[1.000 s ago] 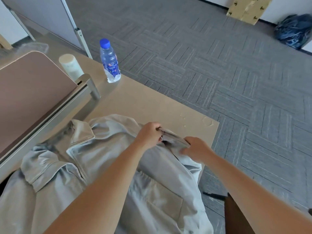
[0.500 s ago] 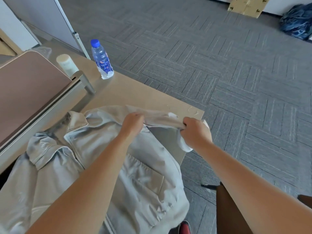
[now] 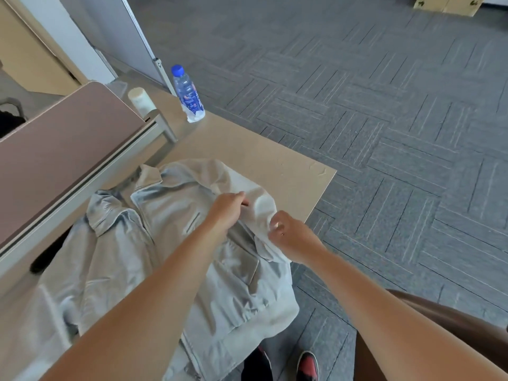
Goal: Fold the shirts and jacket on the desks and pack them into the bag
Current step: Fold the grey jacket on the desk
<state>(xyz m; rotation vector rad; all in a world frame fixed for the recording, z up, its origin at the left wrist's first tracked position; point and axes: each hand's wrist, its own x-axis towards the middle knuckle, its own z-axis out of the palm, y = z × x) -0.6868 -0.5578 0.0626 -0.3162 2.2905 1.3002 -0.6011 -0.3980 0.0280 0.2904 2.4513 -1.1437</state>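
I'm seeing the jacket (image 3: 170, 243) lying front-up on the desk (image 3: 261, 152), collar pointing at the desk's far side, hem hanging off its near edge. Left hand (image 3: 226, 211) and right hand (image 3: 291, 237) are both pinching the sleeve (image 3: 247, 192) by the desk's right edge; sleeve is running hand to hand, left hand sitting nearer the chest, so I'm judging an inward fold

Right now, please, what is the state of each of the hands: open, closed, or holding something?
The left hand holds the jacket, fingers curled on its sleeve.
The right hand pinches the same sleeve, nearer the desk edge.
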